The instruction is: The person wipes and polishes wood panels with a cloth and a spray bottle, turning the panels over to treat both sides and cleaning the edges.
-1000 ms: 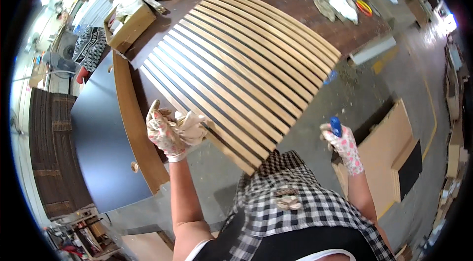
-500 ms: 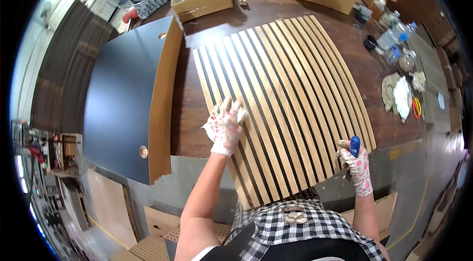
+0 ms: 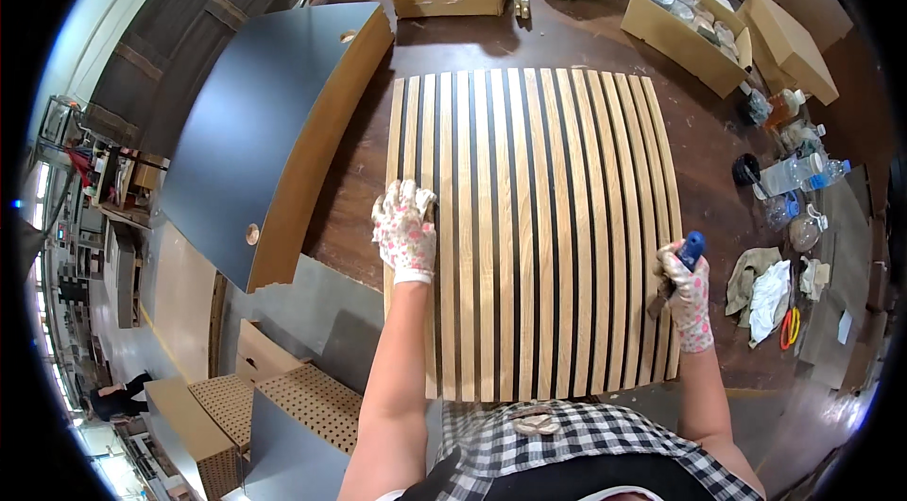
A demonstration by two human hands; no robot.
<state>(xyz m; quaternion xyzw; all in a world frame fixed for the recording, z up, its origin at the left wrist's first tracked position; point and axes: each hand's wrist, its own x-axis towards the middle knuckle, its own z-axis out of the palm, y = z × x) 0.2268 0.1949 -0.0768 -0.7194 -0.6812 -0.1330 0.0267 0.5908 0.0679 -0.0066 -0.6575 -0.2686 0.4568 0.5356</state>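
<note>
At the left, a dark board [image 3: 241,123] with a brown edge lies tilted across the far left of the counter [image 3: 345,213], apart from the slatted panel [image 3: 524,236]. Next comes the gloved left hand [image 3: 406,229], resting on the panel's left edge with its fingers pointing far and close together; a pale scrap, perhaps cloth, shows beside them, but I cannot tell whether it is pinched. The panel lies between the two hands, face up, and reaches beyond them both far and near, its near edge close to the person's checked apron [image 3: 605,430]. Its slats run lengthwise from near to far, so the hands sit across from each other at its long sides. The left hand is the nearer, lying on the wood; the gloved right hand [image 3: 687,291] is at the right edge, slightly closer to the person, curled round a blue-handled tool [image 3: 693,250] whose blade points left over the last slats. Whether that blade touches them, I cannot tell. Farther right lie a white cloth [image 3: 771,298] and, beyond it, plastic bottles [image 3: 792,176]
</note>
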